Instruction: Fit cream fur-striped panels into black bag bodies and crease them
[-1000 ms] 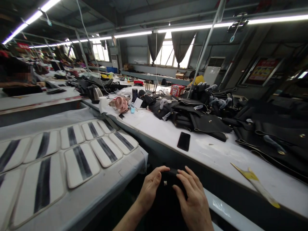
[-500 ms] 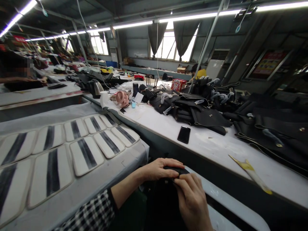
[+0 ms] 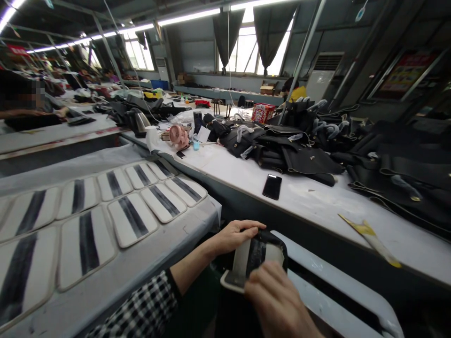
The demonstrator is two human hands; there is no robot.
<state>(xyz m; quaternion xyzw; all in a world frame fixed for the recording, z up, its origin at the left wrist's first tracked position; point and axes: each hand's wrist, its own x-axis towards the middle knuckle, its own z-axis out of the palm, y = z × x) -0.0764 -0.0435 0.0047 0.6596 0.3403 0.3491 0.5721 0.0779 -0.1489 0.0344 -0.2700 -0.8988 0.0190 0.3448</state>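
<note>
In front of me is a black leather-like piece (image 3: 281, 239) with a rounded top edge. A pale panel (image 3: 241, 259) with a dark stripe shows against its inner side. My left hand (image 3: 234, 238) is closed on the top left of the black piece, fingers along its edge. Lower down, my right hand (image 3: 280, 298), slightly blurred, is closed at the folded-over end of the striped panel, and its fingertips are partly hidden. On the left-hand table lie several matching pale panels (image 3: 132, 220), each with a dark stripe.
A long white table (image 3: 310, 206) runs across ahead, bearing a phone (image 3: 272, 187), a yellow-handled tool (image 3: 369, 239), a pink fan (image 3: 179, 136) and a heap of black bags (image 3: 303, 159). A pale bar (image 3: 334, 272) lies close on my right. Another person (image 3: 21, 98) works far left.
The black piece has been opened out, so the pale striped panel now shows. My right hand has moved down and pulled back. My left hand stays at the top edge.
</note>
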